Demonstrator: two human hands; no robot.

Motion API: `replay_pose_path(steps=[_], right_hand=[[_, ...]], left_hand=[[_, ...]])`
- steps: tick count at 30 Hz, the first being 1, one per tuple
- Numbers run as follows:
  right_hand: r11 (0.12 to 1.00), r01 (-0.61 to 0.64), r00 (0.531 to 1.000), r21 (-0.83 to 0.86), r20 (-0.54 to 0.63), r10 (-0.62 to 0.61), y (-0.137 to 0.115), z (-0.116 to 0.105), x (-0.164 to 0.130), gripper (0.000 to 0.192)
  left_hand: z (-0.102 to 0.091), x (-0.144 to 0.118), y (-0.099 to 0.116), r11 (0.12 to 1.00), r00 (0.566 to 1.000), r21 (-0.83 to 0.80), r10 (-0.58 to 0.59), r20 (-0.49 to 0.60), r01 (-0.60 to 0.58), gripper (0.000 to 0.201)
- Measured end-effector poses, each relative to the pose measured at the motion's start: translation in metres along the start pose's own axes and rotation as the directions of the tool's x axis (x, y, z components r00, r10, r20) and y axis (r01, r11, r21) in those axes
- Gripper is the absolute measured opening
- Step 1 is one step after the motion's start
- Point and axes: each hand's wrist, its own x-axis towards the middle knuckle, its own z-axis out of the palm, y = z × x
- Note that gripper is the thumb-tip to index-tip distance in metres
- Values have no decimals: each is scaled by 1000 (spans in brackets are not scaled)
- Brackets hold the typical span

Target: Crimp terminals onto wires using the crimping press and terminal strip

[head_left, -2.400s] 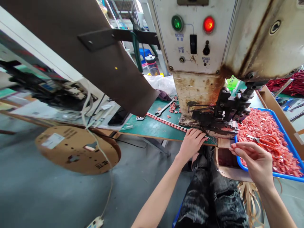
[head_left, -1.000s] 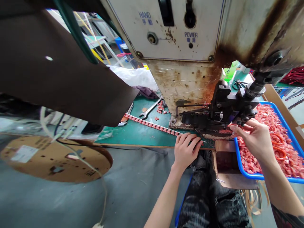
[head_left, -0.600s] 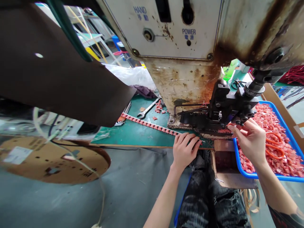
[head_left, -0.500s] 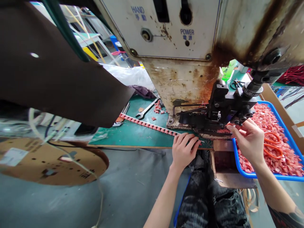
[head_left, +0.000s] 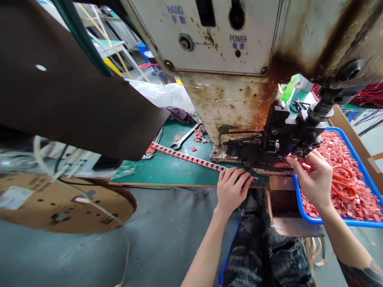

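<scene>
Press machine [head_left: 239, 79] above both hands | blue tray [head_left: 302, 211] of red pieces just right of right hand [head_left: 314, 179], grip pinching small red piece [head_left: 287, 158] at die | left hand [head_left: 231, 189] flat on terminal strip [head_left: 191, 158], fingers spread

The right hand [head_left: 314, 179] hides whatever its fingers [head_left: 295, 162] pinch at the dark tooling [head_left: 278, 139]. The blue tray [head_left: 302, 207] runs off the right edge. The cardboard reel [head_left: 60, 203] is blurred, and cut off at the left.
</scene>
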Motion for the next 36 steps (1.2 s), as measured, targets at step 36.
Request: replay_pose_path(steps=[36], right_hand=[[999,27,973,-47,-227,-37,7,19,-10,40]], left_hand=[[3,-4,0,998,999,-48,-35,-9,34,13]])
